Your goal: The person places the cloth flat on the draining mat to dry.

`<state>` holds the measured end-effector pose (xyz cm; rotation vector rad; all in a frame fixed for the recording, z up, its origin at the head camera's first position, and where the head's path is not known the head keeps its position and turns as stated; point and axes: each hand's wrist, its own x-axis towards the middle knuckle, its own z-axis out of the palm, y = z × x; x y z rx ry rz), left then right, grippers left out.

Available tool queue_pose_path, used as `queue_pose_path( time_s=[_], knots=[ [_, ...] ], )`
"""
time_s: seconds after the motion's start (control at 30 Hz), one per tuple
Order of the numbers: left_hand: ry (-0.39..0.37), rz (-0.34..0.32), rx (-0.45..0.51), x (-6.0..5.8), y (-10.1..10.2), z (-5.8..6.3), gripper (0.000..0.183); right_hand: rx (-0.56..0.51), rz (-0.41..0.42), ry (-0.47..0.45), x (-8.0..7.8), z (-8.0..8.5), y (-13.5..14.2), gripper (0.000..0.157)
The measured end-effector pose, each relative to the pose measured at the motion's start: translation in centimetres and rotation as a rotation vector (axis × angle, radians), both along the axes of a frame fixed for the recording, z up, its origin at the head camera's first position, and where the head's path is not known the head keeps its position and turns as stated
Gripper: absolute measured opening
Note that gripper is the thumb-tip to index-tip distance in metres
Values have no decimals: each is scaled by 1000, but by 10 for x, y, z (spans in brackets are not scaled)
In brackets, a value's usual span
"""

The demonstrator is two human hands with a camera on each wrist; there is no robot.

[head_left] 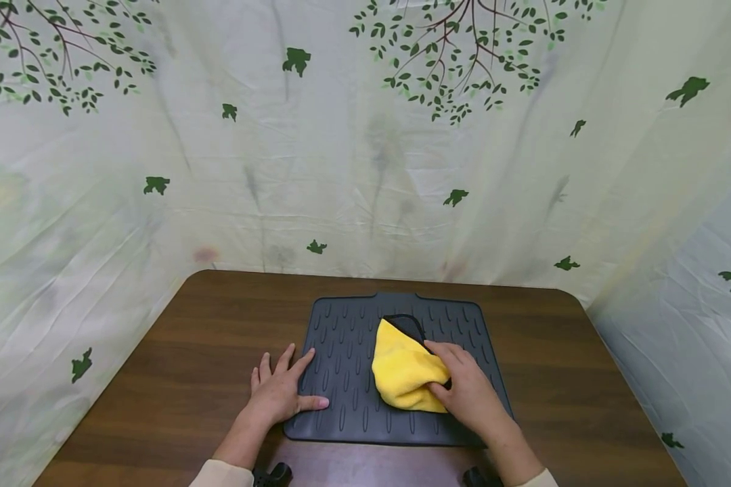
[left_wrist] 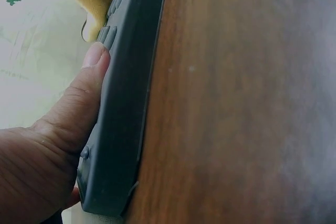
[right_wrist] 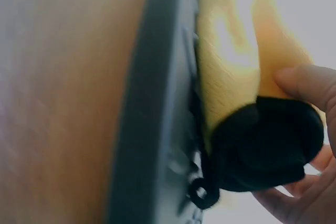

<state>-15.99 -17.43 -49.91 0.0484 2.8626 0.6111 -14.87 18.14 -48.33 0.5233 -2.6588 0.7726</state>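
Closest in, pale sleeves (head_left: 219, 475) are leading to the two hands, with a small black piece (head_left: 274, 475) sitting just below the left wrist. The left hand (head_left: 279, 396) is spreading its fingers at the near left edge of the mat (head_left: 341, 382), its thumb resting on the ridged face while some fingers are reaching out past the edge; whether those are pressing down, I cannot tell. The right hand (head_left: 468, 387) is pinching a yellow cloth (head_left: 405, 372) between thumb and fingers, and the cloth is lying bunched against the mat, between the two hands but closer to the right. In the right wrist view a black part (right_wrist: 268, 145) of it is showing under the fingers, with a small black loop (right_wrist: 210, 199) hanging beside the mat. The person seems to be wiping the mat, the left hand probably steadying it; the next move likely calls for sliding the cloth over the ridges ahead of and between the hands. The ridges might be catching the bunched fabric, and the left thumb is covering a bit of the mat. Around and beyond both hands the brown tabletop (head_left: 219, 352) is stretching away, and farthest off a leaf-printed sheet (head_left: 341, 169) is hanging behind it.
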Motion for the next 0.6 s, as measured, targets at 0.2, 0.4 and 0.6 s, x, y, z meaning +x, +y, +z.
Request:
queue_pose_path(
  time_s=[0.2, 0.4, 0.6],
  knots=[
    [0, -1, 4, -1, 1, 0, 113, 0, -5, -11, -1, 11, 13, 74],
    [-9, 3, -4, -2, -1, -3, 112, -22, -66, -8, -2, 22, 27, 69],
    [-11, -8, -5, -3, 0, 1, 112, -27, -137, -26, 0, 31, 35, 57]
  ],
)
